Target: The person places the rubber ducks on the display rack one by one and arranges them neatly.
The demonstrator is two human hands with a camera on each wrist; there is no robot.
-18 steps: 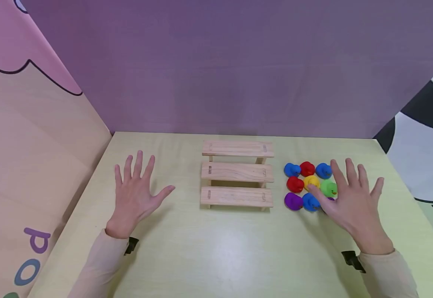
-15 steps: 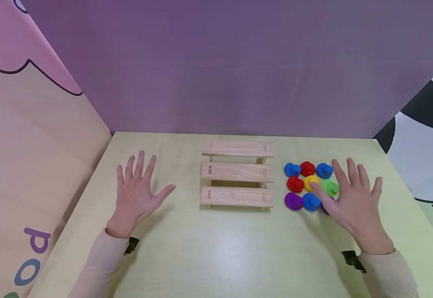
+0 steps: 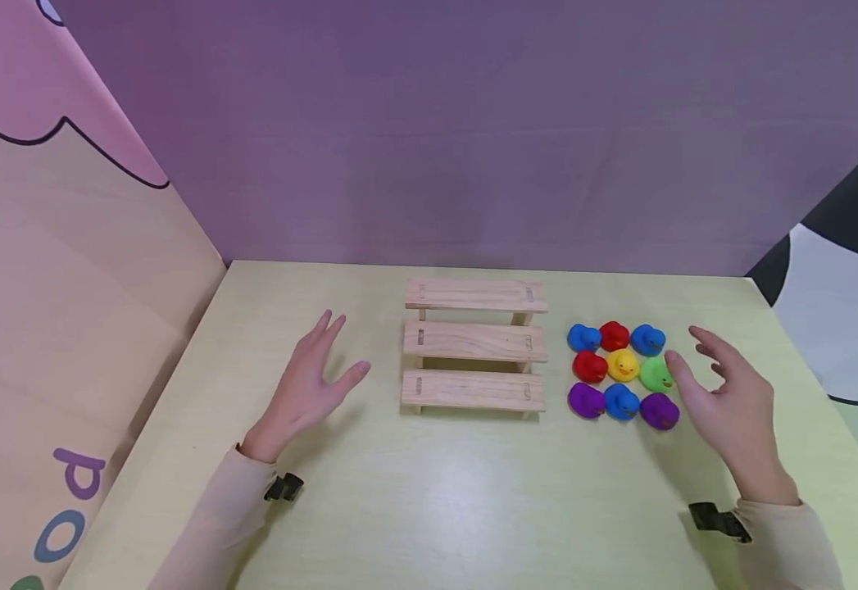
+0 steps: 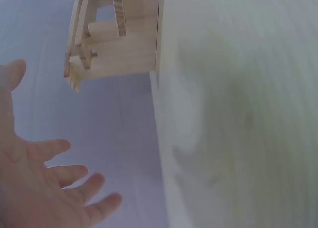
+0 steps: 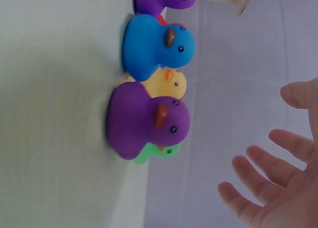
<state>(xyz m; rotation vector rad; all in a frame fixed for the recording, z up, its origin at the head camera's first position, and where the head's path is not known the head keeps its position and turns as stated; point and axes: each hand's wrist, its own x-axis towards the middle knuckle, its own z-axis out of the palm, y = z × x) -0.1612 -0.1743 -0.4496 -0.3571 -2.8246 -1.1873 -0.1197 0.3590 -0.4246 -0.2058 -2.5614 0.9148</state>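
While the right hand (image 3: 731,401) hangs edge-on just right of the ducks, fingers loosely spread and holding nothing, its thumb sits nearest the green duck (image 3: 653,374) — close, though I cannot tell whether it touches. That duck is in the middle row, right column, of a three-by-three block of rubber ducks on the right part of the table (image 3: 429,492), with a blue duck (image 3: 647,338) beyond it and a purple duck (image 3: 660,410) nearer. In the right wrist view the purple duck (image 5: 146,121) stands upright with its beak toward the hand, so the ducks probably face right; being squat, they have little long axis. Set tightly together, they are all within reach of that hand. Left of them stands a wooden three-step rack (image 3: 475,348), its steps running left to right. Further left the left hand (image 3: 310,389) is also open and empty, palm turned toward the rack — well apart from it.
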